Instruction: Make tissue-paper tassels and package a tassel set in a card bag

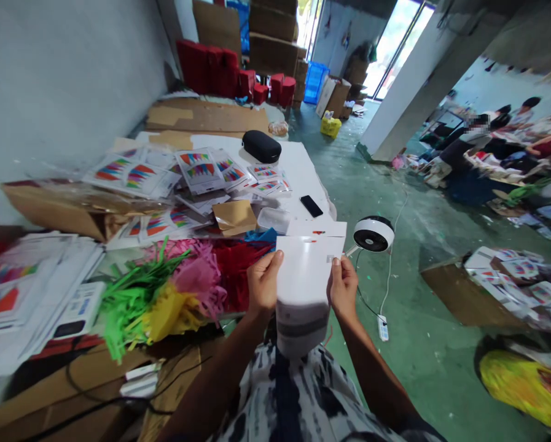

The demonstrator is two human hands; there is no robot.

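Between my two hands is a flat white packet [303, 276] with a flap and a small slot along its top. It looks glossy, as if covered in clear film, and its lower part lies in shadow. My left hand [263, 281] pinches the left edge, thumb on the face. On the opposite edge my right hand [344, 285] grips it the same way, near a small grey mark. Bundles of green, yellow, pink and red tissue tassels [178, 288] lie to the left of my left hand. Packets with colourful tassel pictures [201, 172] are heaped on the white table [298, 166] beyond.
A black case [261, 146], a phone [311, 206] and a clear plastic tray [273, 220] are on the table. Right of it stand a white fan [373, 234] and a power strip [382, 328] with cords. A packet-filled carton [468, 294] is farther right. People sit in the background.
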